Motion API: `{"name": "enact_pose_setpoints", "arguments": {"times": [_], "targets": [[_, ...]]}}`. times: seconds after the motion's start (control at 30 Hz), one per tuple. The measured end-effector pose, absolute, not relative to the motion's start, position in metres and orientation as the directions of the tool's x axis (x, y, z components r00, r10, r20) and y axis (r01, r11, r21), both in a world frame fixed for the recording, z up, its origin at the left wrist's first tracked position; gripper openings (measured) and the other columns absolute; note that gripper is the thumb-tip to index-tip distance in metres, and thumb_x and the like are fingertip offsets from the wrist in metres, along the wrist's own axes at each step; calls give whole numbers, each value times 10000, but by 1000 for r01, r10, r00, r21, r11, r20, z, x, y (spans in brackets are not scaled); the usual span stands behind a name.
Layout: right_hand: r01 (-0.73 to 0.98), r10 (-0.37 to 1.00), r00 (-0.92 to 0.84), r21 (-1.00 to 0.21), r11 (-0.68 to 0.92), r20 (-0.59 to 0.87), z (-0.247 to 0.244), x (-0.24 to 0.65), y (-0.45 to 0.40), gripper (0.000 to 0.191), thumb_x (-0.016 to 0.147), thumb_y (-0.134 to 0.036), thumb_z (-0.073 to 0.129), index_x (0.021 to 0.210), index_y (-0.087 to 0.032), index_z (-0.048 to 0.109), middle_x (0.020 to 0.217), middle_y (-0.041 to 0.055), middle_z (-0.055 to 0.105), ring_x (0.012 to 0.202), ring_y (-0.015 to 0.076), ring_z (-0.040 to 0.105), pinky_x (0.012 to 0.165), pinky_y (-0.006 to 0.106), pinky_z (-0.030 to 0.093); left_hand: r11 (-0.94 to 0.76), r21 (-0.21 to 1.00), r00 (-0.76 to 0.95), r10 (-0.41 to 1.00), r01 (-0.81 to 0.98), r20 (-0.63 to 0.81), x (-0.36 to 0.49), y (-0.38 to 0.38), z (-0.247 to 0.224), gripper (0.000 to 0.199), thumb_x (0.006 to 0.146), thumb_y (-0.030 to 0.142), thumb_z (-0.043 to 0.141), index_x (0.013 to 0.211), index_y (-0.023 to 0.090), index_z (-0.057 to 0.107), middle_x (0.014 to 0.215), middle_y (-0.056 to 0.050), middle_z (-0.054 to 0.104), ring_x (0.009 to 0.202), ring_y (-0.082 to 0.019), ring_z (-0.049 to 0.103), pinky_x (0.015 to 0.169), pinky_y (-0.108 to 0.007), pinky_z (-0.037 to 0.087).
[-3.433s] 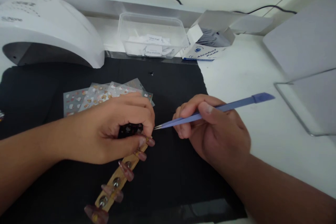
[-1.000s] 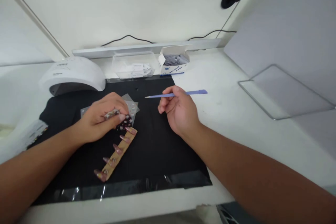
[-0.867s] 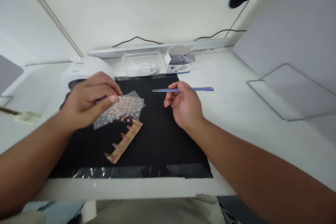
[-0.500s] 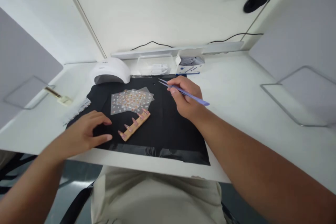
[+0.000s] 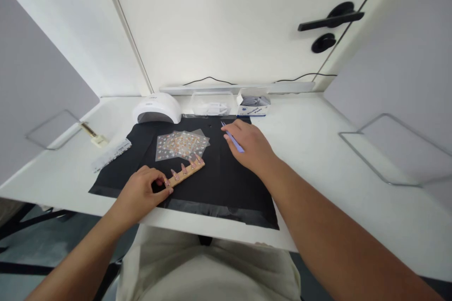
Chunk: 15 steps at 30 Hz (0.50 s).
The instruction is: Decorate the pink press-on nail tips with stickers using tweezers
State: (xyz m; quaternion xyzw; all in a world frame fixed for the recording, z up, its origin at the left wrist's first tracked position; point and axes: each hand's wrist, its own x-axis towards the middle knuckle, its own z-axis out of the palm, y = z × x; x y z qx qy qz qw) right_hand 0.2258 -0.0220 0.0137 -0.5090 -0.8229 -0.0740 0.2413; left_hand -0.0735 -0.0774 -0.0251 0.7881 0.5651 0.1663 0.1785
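Observation:
With thumb and fingers, my left hand (image 5: pixel 150 193) grips the near left end of a light wooden nail display strip (image 5: pixel 185 174). Several pink pointed false nails (image 5: pixel 184 168) stand along that strip, which lies slanted on a black mat (image 5: pixel 226 188). My right hand (image 5: pixel 249 143) is closed on lilac tweezers (image 5: pixel 236 144) over the mat's right side. The tips of the tweezers point up and left, away from me. Just behind the strip, overlapping clear sheets of nail stickers (image 5: pixel 180 145) with white and orange marks lie on the mat.
A white nail lamp (image 5: pixel 158 107) stands at the back left. Beside it are a clear tray (image 5: pixel 213 103) with white packets and an alcohol pad box (image 5: pixel 253 106). A small bottle (image 5: pixel 97 138) and a pale strip (image 5: pixel 112 155) lie left. Wire stands (image 5: pixel 367 157) flank the table.
My left hand has moved right and closed on the end of the nail strip. The tweezers have turned steeper in my right hand. The view has tilted up slightly.

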Motion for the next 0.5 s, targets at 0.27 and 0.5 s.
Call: {"name": "enact_pose_setpoints", "arguments": {"times": [0.27, 0.5], "targets": [[933, 913, -359, 41, 359, 191, 22, 215, -29, 251, 940, -150, 450, 1127, -153, 617, 890, 89, 742, 832, 258, 659, 736, 354, 289, -382, 529, 442, 897, 758, 13, -82, -55, -16, 134, 800, 329, 651, 791, 199, 679, 810, -33, 637, 805, -201, 578, 722, -312, 449], [943, 942, -332, 32, 331, 56, 19, 214, -29, 249, 878, -130, 530, 1097, -196, 629, 927, 63, 755, 851, 267, 683, 698, 341, 268, -508, 543, 641, 764, 668, -74, -74, -14, -1, 106, 756, 295, 701, 743, 200, 656, 786, -10, 637, 795, -186, 570, 734, -301, 429]]}}
